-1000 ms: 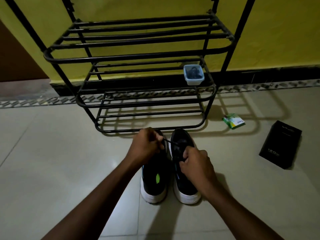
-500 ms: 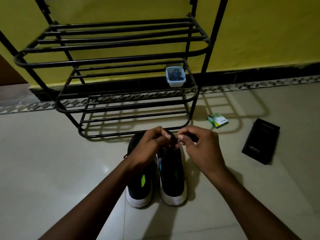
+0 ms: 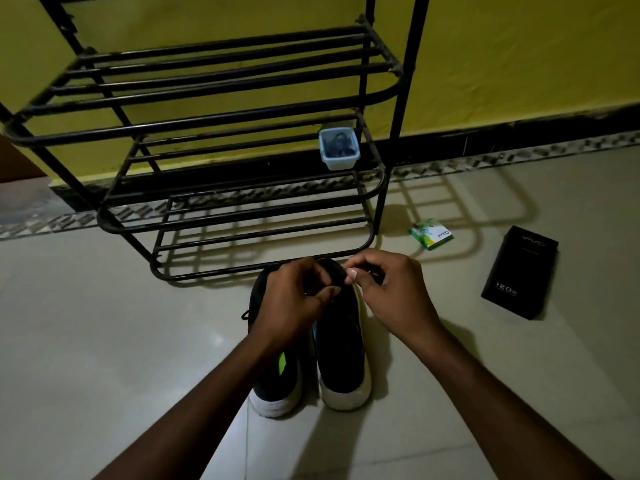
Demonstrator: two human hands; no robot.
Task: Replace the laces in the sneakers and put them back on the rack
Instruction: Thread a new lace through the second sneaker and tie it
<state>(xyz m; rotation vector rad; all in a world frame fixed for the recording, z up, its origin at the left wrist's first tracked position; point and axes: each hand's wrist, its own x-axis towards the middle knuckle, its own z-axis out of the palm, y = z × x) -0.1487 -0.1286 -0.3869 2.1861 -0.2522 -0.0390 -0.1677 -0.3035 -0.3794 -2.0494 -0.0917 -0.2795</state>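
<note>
A single head-worn camera is looking forward and down from above the floor (image 3: 104, 341); it is facing the rack (image 3: 214, 140) and yellow wall (image 3: 519, 53), sitting close over both forearms; no second view is sharing the scene.

The black box (image 3: 519, 271) lying on the floor (image 3: 104, 341) carries two readable marks: the brand "vivo" in faint letters near its far end, and the number "120" with a small "W" in pale print near its near end. The small green and white packet (image 3: 431, 234) on the floor bears a blue word that looks like "Odonil", seen upside down.
</note>
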